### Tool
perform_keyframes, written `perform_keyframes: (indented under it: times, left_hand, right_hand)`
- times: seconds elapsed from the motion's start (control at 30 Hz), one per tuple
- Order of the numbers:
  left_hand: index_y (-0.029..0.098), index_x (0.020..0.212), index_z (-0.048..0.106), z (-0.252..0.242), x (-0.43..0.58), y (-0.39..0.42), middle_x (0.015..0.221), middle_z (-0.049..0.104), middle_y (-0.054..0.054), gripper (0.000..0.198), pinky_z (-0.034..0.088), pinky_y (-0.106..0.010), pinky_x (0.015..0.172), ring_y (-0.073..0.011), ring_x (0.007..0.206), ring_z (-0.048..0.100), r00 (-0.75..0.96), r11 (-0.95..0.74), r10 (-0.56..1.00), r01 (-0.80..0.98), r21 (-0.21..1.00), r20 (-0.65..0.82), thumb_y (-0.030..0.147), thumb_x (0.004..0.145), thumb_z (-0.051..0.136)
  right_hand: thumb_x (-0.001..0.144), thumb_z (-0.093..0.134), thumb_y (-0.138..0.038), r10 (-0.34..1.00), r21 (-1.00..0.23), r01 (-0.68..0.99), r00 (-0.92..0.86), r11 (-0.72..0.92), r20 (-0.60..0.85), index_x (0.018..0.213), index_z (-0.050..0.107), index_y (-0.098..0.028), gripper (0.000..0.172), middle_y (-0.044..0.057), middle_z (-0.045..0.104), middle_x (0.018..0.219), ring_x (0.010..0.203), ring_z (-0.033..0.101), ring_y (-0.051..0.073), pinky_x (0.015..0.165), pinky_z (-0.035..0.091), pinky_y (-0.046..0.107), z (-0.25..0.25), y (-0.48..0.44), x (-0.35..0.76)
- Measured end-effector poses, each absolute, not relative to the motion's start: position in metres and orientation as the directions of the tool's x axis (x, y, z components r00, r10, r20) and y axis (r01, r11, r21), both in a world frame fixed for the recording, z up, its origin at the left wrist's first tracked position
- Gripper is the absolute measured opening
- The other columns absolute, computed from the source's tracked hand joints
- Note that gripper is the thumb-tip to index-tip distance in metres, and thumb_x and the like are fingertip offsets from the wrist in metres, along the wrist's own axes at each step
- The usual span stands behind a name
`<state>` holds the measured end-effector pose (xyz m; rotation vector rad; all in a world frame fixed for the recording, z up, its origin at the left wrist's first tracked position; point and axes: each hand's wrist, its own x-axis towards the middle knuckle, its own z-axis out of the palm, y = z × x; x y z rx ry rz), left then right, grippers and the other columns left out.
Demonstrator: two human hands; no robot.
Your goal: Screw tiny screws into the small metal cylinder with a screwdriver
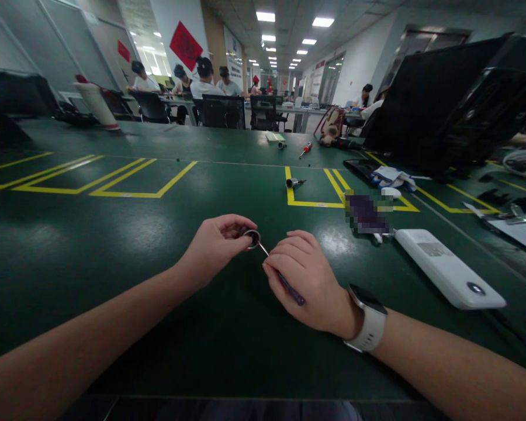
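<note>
My left hand (217, 248) pinches a small round metal part (253, 238) with a ring-shaped open rim, over the green table. My right hand (309, 280) is wrapped round a thin screwdriver (292, 290) with a dark handle. Its bright shaft points up and left to the metal part's rim; whether the tip touches inside, I cannot tell. Farther off, a similar metal part (291, 183) with a narrow stem lies on its side by the yellow tape. Fingers hide much of the held part.
To the right lie a long white device (449, 269), a blurred-out dark phone (368, 214) and a bundled cloth (394, 177). A red-handled screwdriver (305, 150) and another small metal part (281, 145) lie farther back. A large black monitor (433, 99) stands right; a pale cup (97, 105) stands left.
</note>
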<state>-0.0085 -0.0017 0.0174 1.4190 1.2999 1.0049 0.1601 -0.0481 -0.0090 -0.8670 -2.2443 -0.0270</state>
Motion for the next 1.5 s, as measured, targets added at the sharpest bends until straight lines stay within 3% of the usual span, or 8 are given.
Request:
perform_keyframes:
  times: [0.27, 0.37, 0.43, 0.5, 0.6, 0.7, 0.87, 1.5]
  left_hand:
    - [0.013, 0.08, 0.069, 0.014, -0.008, 0.0, 0.075, 0.07, -0.003, 0.018, 0.052, -0.026, 0.066, -0.0146, 0.069, 0.064, 0.099, -0.005, 0.995, 0.234, 0.972, -0.019, 0.011, 0.062, 0.068]
    - [0.013, 0.078, 0.069, 0.014, -0.008, 0.001, 0.073, 0.07, -0.002, 0.017, 0.051, -0.025, 0.064, -0.0139, 0.067, 0.063, 0.098, -0.009, 0.995, 0.242, 0.97, -0.015, 0.011, 0.061, 0.067]
    - [0.013, 0.077, 0.068, 0.014, -0.01, 0.003, 0.075, 0.07, -0.003, 0.016, 0.051, -0.025, 0.062, -0.0139, 0.067, 0.063, 0.09, -0.014, 0.996, 0.23, 0.973, -0.007, 0.01, 0.062, 0.067]
    - [0.013, 0.078, 0.066, 0.013, -0.013, 0.008, 0.079, 0.07, -0.004, 0.016, 0.051, -0.024, 0.062, -0.014, 0.07, 0.063, 0.063, -0.009, 0.998, 0.208, 0.978, -0.004, 0.01, 0.062, 0.067]
    - [0.013, 0.082, 0.064, 0.013, -0.017, 0.016, 0.086, 0.069, -0.005, 0.021, 0.052, -0.025, 0.066, -0.0148, 0.075, 0.064, 0.004, 0.034, 0.999, 0.168, 0.985, -0.035, 0.01, 0.062, 0.068]
    - [0.012, 0.085, 0.063, 0.013, -0.019, 0.02, 0.09, 0.068, -0.007, 0.021, 0.054, -0.027, 0.068, -0.0162, 0.079, 0.064, -0.026, 0.101, 0.995, 0.113, 0.989, -0.098, 0.007, 0.065, 0.065]
    - [0.013, 0.087, 0.063, 0.009, -0.015, 0.017, 0.094, 0.067, -0.008, 0.024, 0.056, -0.029, 0.07, -0.0183, 0.086, 0.064, -0.003, 0.14, 0.99, 0.08, 0.987, -0.141, 0.004, 0.065, 0.065]
    - [0.013, 0.088, 0.063, 0.0, -0.01, 0.012, 0.096, 0.067, -0.007, 0.024, 0.056, -0.03, 0.074, -0.0178, 0.086, 0.065, 0.051, 0.157, 0.986, 0.05, 0.986, -0.16, 0.003, 0.067, 0.065]
  right_hand:
    - [0.087, 0.045, -0.017, 0.554, -0.187, 0.593, -0.528, 0.783, 0.643, 0.084, 0.06, -0.016, 0.016, 0.006, 0.066, 0.082, 0.083, 0.057, 0.018, 0.096, 0.036, 0.042, -0.01, -0.049, 0.159]
    - [0.087, 0.046, -0.017, 0.56, -0.238, 0.564, -0.51, 0.791, 0.652, 0.084, 0.06, -0.017, 0.014, 0.005, 0.067, 0.082, 0.083, 0.058, 0.018, 0.096, 0.036, 0.042, -0.008, -0.051, 0.159]
    - [0.086, 0.047, -0.016, 0.593, -0.366, 0.502, -0.43, 0.784, 0.681, 0.082, 0.059, -0.018, 0.013, 0.004, 0.066, 0.081, 0.081, 0.059, 0.017, 0.096, 0.037, 0.041, -0.008, -0.05, 0.16]
    - [0.086, 0.048, -0.018, 0.704, -0.578, 0.417, -0.277, 0.702, 0.654, 0.079, 0.06, -0.019, 0.014, 0.003, 0.065, 0.078, 0.078, 0.06, 0.015, 0.093, 0.04, 0.039, -0.008, -0.046, 0.162]
    - [0.087, 0.05, -0.029, 0.915, -0.88, 0.249, -0.098, 0.404, 0.392, 0.076, 0.062, -0.019, 0.019, 0.003, 0.066, 0.079, 0.078, 0.06, 0.016, 0.079, 0.046, 0.035, -0.013, -0.033, 0.165]
    - [0.082, 0.055, -0.033, 0.981, -0.974, 0.118, -0.022, 0.194, 0.193, 0.075, 0.064, -0.018, 0.019, 0.003, 0.066, 0.077, 0.08, 0.06, 0.017, 0.08, 0.044, 0.035, -0.019, -0.02, 0.166]
    - [0.078, 0.06, -0.035, 0.997, -1.0, 0.022, -0.076, 0.009, 0.008, 0.079, 0.065, -0.016, 0.02, 0.003, 0.066, 0.077, 0.078, 0.061, 0.016, 0.081, 0.043, 0.036, -0.023, -0.012, 0.165]
    - [0.081, 0.058, -0.036, 0.987, -0.994, 0.108, -0.163, 0.025, 0.007, 0.081, 0.067, -0.015, 0.022, 0.004, 0.067, 0.082, 0.081, 0.061, 0.016, 0.08, 0.044, 0.035, -0.021, -0.016, 0.165]
